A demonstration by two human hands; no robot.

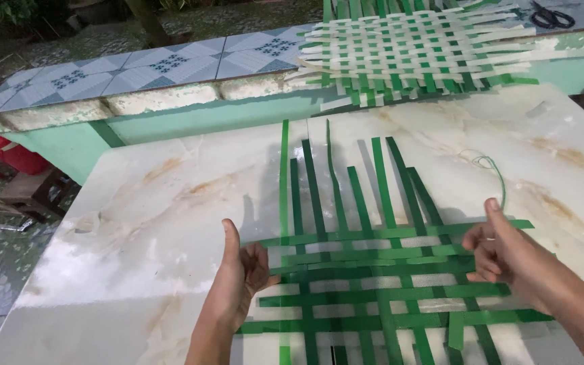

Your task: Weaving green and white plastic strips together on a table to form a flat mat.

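Two hands flank a half-woven mat of green plastic strapping (pixel 373 284) that lies flat on the pale marble-patterned tabletop (pixel 143 223), in the lower middle of the frame. The left hand (pixel 241 274) stands on edge at the mat's left border, palm turned toward the weave, thumb up, fingers loosely spread and curled a little; it grips nothing, though the fingertips look to be touching the loose ends of the horizontal strips. The right hand (pixel 498 250) sits at the mat's right border, thumb raised, the other fingers curled in toward the palm. Whether a strip end is pinched inside that curl I cannot tell from here.

The woven patch lies squarely between the two palms, so the crosswise strips run from one hand straight to the other. The upright strips have their long axis running away from the person, fanning toward the upper middle of the frame, their free ends bare on the table. Both hands sit about equally close to the weave, each at its own edge.

A thin loop of green cord (pixel 491 165) lies just above the right thumb. Farther up, a finished green-and-white woven panel (pixel 414 47) rests across the tiled ledge (pixel 136 74), and black scissors (pixel 552 17) lie in the upper right corner.
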